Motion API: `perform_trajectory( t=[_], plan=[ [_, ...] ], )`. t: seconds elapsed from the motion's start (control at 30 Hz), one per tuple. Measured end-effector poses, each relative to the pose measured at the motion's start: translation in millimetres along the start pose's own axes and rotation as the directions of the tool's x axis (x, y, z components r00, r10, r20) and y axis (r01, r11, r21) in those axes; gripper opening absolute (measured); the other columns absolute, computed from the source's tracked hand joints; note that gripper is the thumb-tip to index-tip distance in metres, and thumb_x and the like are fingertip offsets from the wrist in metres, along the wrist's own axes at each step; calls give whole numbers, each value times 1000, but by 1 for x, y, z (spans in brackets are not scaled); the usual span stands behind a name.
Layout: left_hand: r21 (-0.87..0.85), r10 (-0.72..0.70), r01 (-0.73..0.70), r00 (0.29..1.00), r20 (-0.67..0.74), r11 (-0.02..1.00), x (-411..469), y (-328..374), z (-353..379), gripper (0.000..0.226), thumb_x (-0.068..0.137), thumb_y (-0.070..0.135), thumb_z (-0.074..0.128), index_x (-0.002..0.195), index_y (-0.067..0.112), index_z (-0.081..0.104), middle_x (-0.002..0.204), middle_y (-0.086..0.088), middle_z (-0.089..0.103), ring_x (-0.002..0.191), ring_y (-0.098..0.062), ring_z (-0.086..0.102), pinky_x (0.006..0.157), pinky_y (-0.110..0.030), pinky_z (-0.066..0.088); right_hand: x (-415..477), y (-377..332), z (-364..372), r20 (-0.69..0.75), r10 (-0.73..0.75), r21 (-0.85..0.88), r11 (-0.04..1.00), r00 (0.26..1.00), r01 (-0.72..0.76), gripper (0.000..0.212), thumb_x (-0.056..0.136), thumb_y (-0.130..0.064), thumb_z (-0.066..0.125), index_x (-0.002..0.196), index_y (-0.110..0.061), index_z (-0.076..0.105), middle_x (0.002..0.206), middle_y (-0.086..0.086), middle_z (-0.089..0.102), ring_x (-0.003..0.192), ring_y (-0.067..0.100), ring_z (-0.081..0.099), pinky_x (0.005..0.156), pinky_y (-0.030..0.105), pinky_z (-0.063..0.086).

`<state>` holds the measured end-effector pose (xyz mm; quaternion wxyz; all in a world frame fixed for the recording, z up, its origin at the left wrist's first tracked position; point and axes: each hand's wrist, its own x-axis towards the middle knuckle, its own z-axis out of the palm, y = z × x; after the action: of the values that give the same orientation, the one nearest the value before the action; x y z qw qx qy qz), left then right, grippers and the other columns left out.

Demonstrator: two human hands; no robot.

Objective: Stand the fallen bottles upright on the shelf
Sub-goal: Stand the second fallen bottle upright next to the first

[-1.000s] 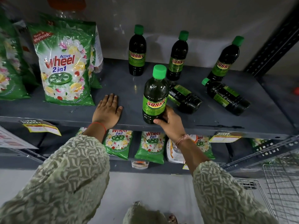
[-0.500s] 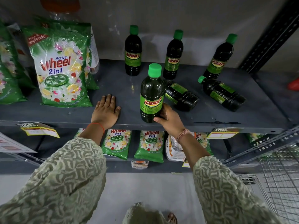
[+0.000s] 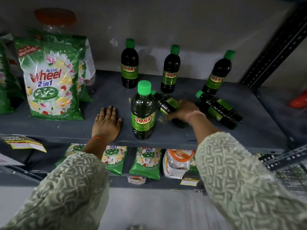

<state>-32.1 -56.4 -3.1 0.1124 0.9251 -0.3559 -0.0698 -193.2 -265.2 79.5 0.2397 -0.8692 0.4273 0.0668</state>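
Dark bottles with green caps and "SUNNY" labels stand on a grey shelf (image 3: 174, 136). One upright bottle (image 3: 143, 112) stands near the front edge, free of my hands. Three more stand at the back (image 3: 129, 65) (image 3: 170, 70) (image 3: 216, 75). A fallen bottle (image 3: 167, 102) lies just right of the front one, and my right hand (image 3: 183, 110) is wrapped over its body. Another fallen bottle (image 3: 219, 110) lies further right, cap pointing left. My left hand (image 3: 106, 124) rests flat on the shelf, fingers spread.
Green "Wheel" detergent bags (image 3: 51, 80) stand at the shelf's left, with a jar behind them. More bags (image 3: 146, 161) and a jar lie on the lower shelf. A perforated black upright (image 3: 272, 52) bounds the right side.
My right hand has let go of the front upright bottle and moved right and back onto the fallen bottle beside it. My left hand has stayed flat on the shelf.
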Motion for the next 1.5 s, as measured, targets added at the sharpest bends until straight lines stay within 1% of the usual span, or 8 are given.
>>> perform_trajectory(
  t=[0.27,0.67,0.8,0.93,1.1,1.2,1.33,1.5],
  plan=[
    [18,-6,6,1000,-12,1000,0,-1,1,57,96,36,25,146,13,12,158,-7,9,146,-28,5,119,-42,9,12,-10,53,-617,67,439,856,785,272,87,53,-43,84,116,3,44,118,24,49,116,39,41,97,41,33],
    [18,-10,10,1000,2,1000,-1,0,0,57,96,36,25,146,14,10,158,-5,8,146,-27,4,119,-41,8,7,13,65,-487,29,726,569,873,386,71,65,-4,76,125,-9,37,97,-9,55,92,15,56,75,6,45],
    [17,-14,14,1000,5,1000,-2,1,-2,57,96,36,24,146,14,10,158,-5,7,146,-27,3,119,-40,8,9,10,65,-563,42,592,718,826,367,100,41,-44,85,124,-13,38,124,9,45,120,25,41,101,38,35],
    [25,-18,18,1000,5,1000,-2,1,-2,56,96,36,25,146,14,11,158,-5,8,146,-27,4,119,-41,8,9,21,61,-477,17,693,622,879,364,70,52,-18,88,101,-20,38,105,4,57,100,23,59,81,26,50],
    [24,-19,19,1000,7,1000,-3,2,-3,56,96,36,24,146,14,11,158,-5,7,146,-27,4,119,-41,8,14,45,51,-297,-117,784,538,948,311,53,68,4,72,114,-10,49,108,8,61,95,14,59,93,39,44],
    [26,-21,21,1000,7,999,-3,2,-3,57,96,36,24,146,14,10,158,-5,7,146,-27,3,119,-41,8,15,50,49,-259,-155,736,607,953,299,60,70,-24,76,123,-14,49,125,9,55,118,25,48,109,50,33],
    [27,-21,21,1000,5,999,-2,2,-2,57,96,36,24,146,14,10,159,-5,7,146,-27,3,119,-41,8,10,34,55,-392,-78,653,679,917,336,107,44,-41,84,134,-15,32,135,6,43,130,27,35,106,40,33],
    [30,-18,18,1000,5,999,-2,1,-2,57,96,36,24,146,14,10,158,-5,7,146,-27,3,119,-41,8,10,33,55,-386,-51,689,649,921,324,64,62,-6,80,116,-4,46,112,11,58,104,21,54,82,21,41]
  ],
)
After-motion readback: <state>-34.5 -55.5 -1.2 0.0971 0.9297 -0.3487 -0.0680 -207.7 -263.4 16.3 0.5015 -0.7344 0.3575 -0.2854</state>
